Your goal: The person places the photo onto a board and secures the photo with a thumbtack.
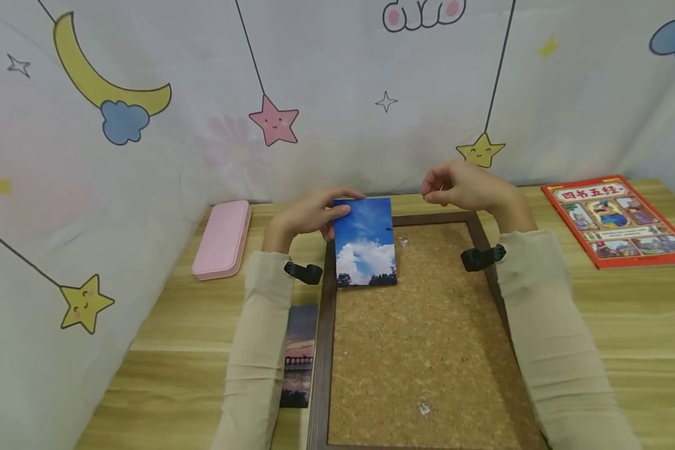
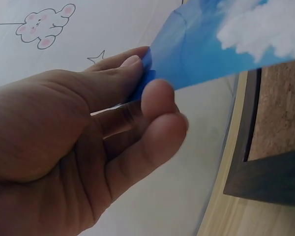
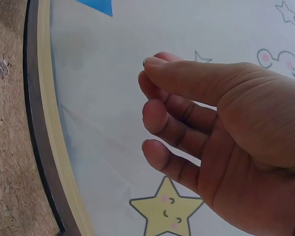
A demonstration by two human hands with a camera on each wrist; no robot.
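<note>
My left hand (image 1: pixel 312 215) pinches a photo (image 1: pixel 364 256) of blue sky and white clouds by its upper left corner, thumb in front. In the left wrist view the photo (image 2: pixel 201 44) bends slightly near the fingertips. It hangs before the upper left part of a cork board (image 1: pixel 405 344) with a dark brown frame. My right hand (image 1: pixel 464 184) is raised above the board's far right edge. In the right wrist view its thumb and forefinger meet on a tiny dark-tipped, pin-like thing, mostly hidden by the fingertips; the other fingers curl loosely.
Small clear shiny pieces (image 1: pixel 424 409) sit on the cork. A sunset photo (image 1: pixel 300 356) lies left of the frame, partly under the left sleeve. Farther left is a pink case (image 1: pixel 222 239). A red book (image 1: pixel 619 222) lies at the right. A patterned curtain (image 1: pixel 337 75) stands behind the table.
</note>
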